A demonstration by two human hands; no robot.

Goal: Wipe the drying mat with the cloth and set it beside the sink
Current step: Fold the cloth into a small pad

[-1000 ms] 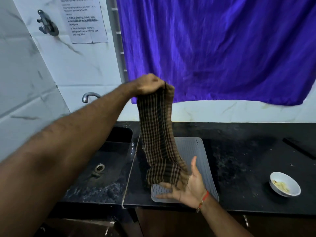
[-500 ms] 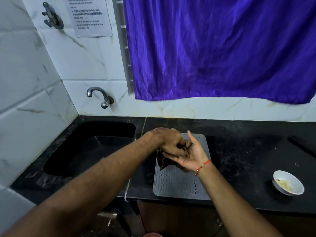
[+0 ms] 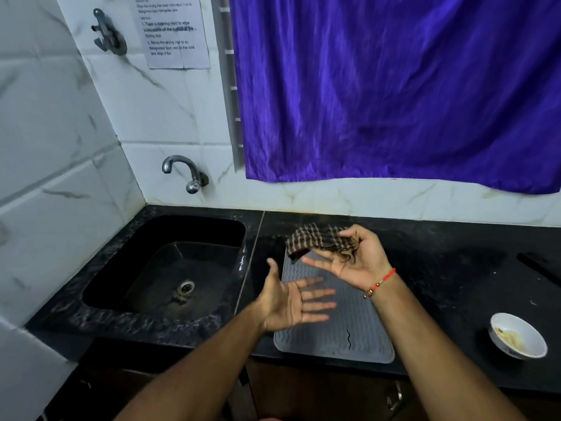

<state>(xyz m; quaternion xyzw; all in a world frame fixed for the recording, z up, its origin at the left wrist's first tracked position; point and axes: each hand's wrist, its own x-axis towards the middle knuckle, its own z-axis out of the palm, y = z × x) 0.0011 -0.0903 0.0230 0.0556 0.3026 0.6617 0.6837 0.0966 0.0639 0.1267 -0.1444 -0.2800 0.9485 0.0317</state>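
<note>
- Two hands are raised above the mat (image 3: 334,323), which lies flat on the black surface (image 3: 455,284) just right of the sink (image 3: 170,268), its near edge close to the front lip of the surface.
- Right hand (image 3: 355,259): palm turned up, thumb (image 3: 353,233) bent over the checked cloth (image 3: 315,240) and pinning it against the palm. The other fingers are spread rather than wrapped, so the hold appears light. The cloth is bunched, and its free end sticks out to the left over the far end of the mat.
- Left hand (image 3: 288,302): open, fingers straight and spread, palm up, holding nothing. It hovers over the left part of the mat, apart from the cloth.
- Judgement: the cloth looks gathered into a pad small enough for one hand to wipe with; the free hand is placed where it could steady the mat or tidy the bundle.
- Judgement: wiping has not visibly begun, as the cloth is clear of the mat.
- Also noted: a tap (image 3: 185,174) on the tiled wall above the sink, and a small white bowl (image 3: 519,335) with residue, well apart from the mat on the right.
- Risk, as judged: a loose thumb hold could let the cloth slip during firm strokes.
</note>
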